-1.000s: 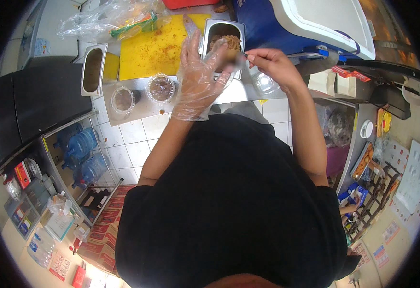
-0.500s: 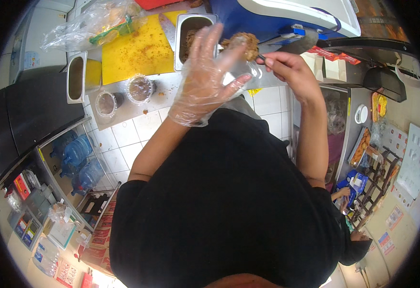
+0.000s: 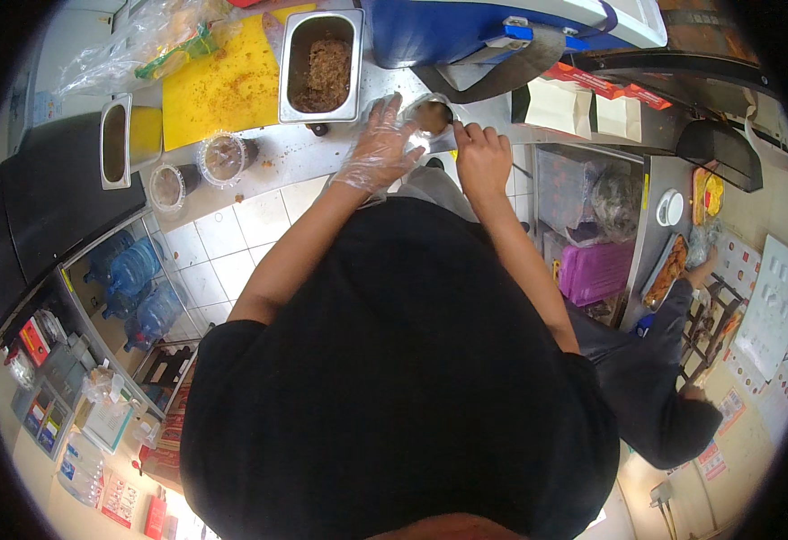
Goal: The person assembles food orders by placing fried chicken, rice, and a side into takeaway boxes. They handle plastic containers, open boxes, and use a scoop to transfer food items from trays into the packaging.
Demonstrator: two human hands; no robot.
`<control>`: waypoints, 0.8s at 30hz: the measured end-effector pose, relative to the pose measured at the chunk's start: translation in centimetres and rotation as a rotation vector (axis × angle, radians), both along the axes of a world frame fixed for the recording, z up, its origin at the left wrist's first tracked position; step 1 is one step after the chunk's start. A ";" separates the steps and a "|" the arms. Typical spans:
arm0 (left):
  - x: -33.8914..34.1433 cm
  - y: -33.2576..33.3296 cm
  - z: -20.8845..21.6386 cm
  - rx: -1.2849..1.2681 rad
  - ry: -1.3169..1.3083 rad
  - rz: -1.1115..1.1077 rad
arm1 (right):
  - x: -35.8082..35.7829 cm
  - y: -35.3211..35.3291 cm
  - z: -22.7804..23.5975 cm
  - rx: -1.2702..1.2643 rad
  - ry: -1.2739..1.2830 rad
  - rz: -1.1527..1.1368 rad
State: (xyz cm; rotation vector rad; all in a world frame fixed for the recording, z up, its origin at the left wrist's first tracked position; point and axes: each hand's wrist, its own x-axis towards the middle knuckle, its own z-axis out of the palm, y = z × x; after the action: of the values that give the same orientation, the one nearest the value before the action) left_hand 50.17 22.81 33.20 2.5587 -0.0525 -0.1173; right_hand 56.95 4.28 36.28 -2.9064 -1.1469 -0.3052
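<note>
My left hand, in a clear plastic glove, has its fingers apart beside a small clear plastic cup. It appears to touch the cup's left side. Inside the cup is brown food, partly hidden by glare. My bare right hand is closed at the cup's right edge, pinching a dark-handled utensil, whose far end is hard to make out. Just beyond my left hand stands a deep steel pan with brown shredded food in it.
A yellow board with crumbs and two clear cups lie to the left, near another steel pan. A blue cooler with a grey strap borders the far side. Another person is at the right.
Both hands have come nearer my body, and the right has moved left to the cup. The brown clump earlier held up between my hands is now low in the cup. The view has shifted.
</note>
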 end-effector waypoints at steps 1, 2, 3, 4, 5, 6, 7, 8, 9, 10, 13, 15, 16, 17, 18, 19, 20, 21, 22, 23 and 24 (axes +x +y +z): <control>0.2 0.1 -0.1 -0.034 -0.027 0.015 | -0.2 0.0 0.2 -0.001 -0.019 -0.021; 0.3 0.3 -0.1 -0.069 -0.051 0.033 | -0.4 0.0 0.8 -0.003 -0.036 -0.039; 0.3 0.3 0.0 -0.104 -0.076 0.052 | -0.4 0.0 1.2 -0.005 -0.052 -0.056; 0.3 0.2 0.2 -0.131 -0.091 0.066 | -0.4 0.0 1.3 0.026 -0.055 -0.056; 0.4 0.1 0.1 -0.116 -0.091 0.060 | -0.2 0.0 1.6 0.055 -0.065 -0.056; 0.6 -0.1 -0.1 -0.100 -0.091 0.053 | -0.1 -0.1 1.8 0.085 -0.075 -0.055; 0.6 -0.2 -0.2 -0.084 -0.091 0.046 | 0.0 -0.1 1.3 -0.004 -0.038 -0.041; 0.6 -0.5 -0.4 -0.055 -0.098 0.029 | 0.0 -0.2 0.2 -0.095 -0.001 -0.037; 0.5 -0.8 -0.6 -0.027 -0.107 0.013 | 0.1 -0.2 -0.4 -0.186 0.036 -0.031; 0.4 -1.0 -0.7 0.000 -0.115 -0.003 | 0.2 -0.2 -0.7 -0.188 0.012 -0.054; 0.4 -1.3 -0.4 -0.034 -0.231 -0.023 | 0.6 0.0 1.9 -0.030 -0.037 -0.170; 0.8 -1.6 -0.5 0.092 -0.129 -0.040 | 0.7 -0.4 3.8 0.035 -0.002 -0.187; 1.1 -1.9 -0.8 0.139 -0.111 -0.040 | 0.7 -0.4 4.5 0.051 0.014 -0.206; 1.4 -2.2 -0.9 0.183 -0.096 -0.047 | 0.6 -0.3 5.3 0.065 0.028 -0.232; 1.7 -2.0 -0.6 0.168 -0.043 -0.088 | 0.6 0.0 6.4 0.173 0.122 -0.250; 1.6 -1.7 -0.5 0.120 -0.076 -0.068 | 0.7 0.6 7.3 0.288 0.204 -0.207; 1.3 -1.4 -0.2 0.071 -0.109 -0.052 | 0.6 1.3 8.2 0.403 0.285 -0.168; 1.0 -1.0 -0.1 0.024 -0.139 -0.039 | 0.5 2.2 9.1 0.519 0.370 -0.130; 0.9 -0.2 -1.0 -0.061 -0.192 -0.085 | 0.4 3.9 10.3 0.554 0.426 -0.099; 0.3 0.4 -1.4 -0.087 -0.212 -0.078 | 0.5 5.5 10.8 0.538 0.388 -0.029; -0.4 0.9 -1.5 -0.115 -0.228 -0.076 | 0.8 7.1 10.8 0.520 0.352 0.032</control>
State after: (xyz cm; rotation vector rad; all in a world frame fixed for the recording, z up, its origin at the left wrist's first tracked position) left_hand 49.79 23.70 31.67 2.4439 -0.2370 0.1448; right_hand 57.72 11.39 47.06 -2.3630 -0.8936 -0.0677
